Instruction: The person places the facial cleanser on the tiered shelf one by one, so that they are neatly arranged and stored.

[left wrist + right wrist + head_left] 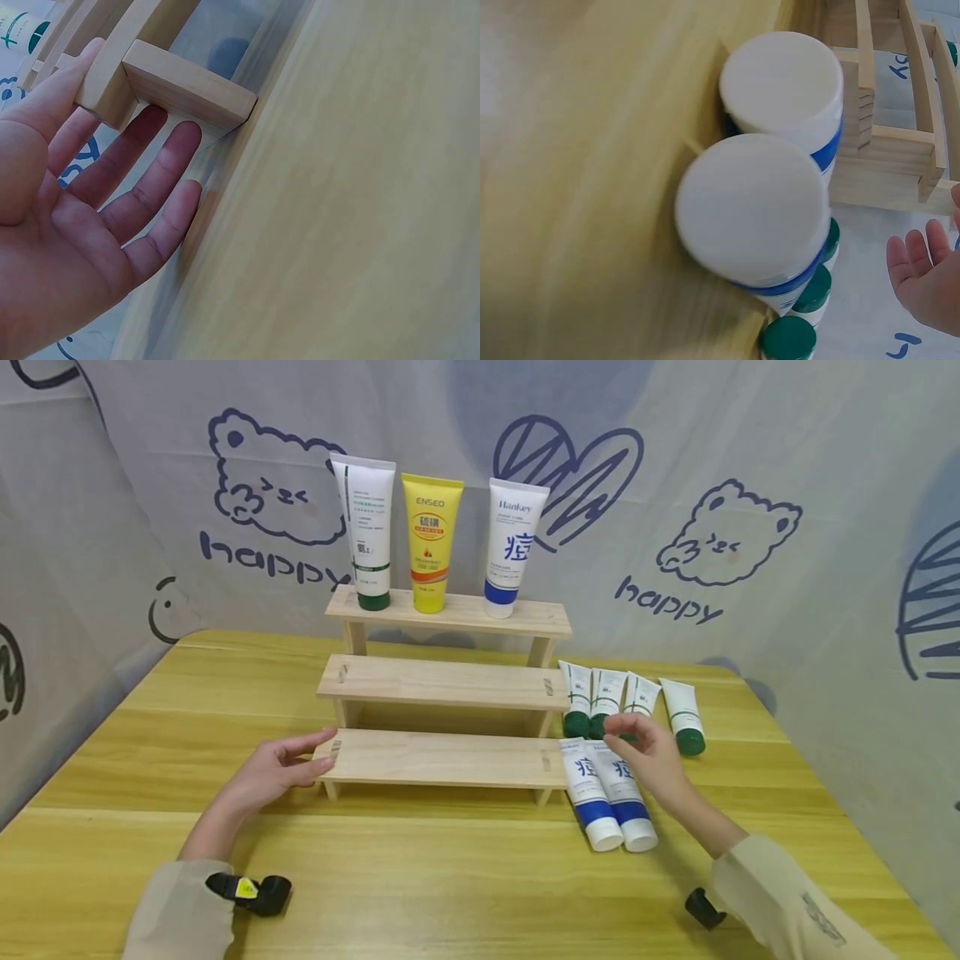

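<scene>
A three-step wooden display stand [442, 758] stands on the table. My left hand [281, 764] holds the left end of its lowest step; in the left wrist view the thumb [90, 56] lies against the board, the other fingers beside and under it near the leg. On the top step stand a white-and-green tube [369, 531], a yellow tube [430, 539] and a white-and-blue tube [513, 543], caps down. My right hand [651, 756], loosely bent and holding nothing, hovers over two white-and-blue tubes [621, 789] lying right of the stand. Their white caps [754, 210] fill the right wrist view's middle.
Several white tubes with green caps [606, 702] lie behind the white-and-blue pair; another green-capped tube [684, 714] lies apart to their right. A printed cloth [750, 460] hangs behind the wooden table [420, 885].
</scene>
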`<state>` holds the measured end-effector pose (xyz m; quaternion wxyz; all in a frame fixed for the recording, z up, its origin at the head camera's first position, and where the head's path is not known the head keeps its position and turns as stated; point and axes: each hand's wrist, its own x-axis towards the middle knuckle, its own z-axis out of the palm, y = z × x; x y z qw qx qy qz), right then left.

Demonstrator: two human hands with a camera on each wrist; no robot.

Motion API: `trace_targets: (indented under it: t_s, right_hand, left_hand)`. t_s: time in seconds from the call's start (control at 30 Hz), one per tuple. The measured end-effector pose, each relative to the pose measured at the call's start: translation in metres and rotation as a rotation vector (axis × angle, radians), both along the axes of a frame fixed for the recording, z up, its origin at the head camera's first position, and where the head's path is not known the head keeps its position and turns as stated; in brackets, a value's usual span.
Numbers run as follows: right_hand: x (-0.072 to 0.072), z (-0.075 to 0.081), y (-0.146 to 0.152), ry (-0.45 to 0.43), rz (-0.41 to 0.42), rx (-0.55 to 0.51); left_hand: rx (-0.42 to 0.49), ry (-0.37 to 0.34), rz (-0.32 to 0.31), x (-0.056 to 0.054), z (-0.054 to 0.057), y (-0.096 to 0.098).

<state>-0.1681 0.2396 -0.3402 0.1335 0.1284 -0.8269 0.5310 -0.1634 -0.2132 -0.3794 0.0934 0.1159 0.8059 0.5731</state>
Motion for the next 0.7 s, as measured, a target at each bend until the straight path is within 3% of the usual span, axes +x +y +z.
trace_targets:
  t_s: [0.27,0.7]
  right_hand:
    - [0.012,-0.012,0.012,-0.139,-0.053,0.105]
    - [0.017,-0.027,0.034,-0.187,-0.051,0.176]
  left_hand:
    - [0.005,0.000,-0.005,-0.001,-0.001,0.000]
    - [0.001,0.005,-0.005,0.000,0.000,0.000]
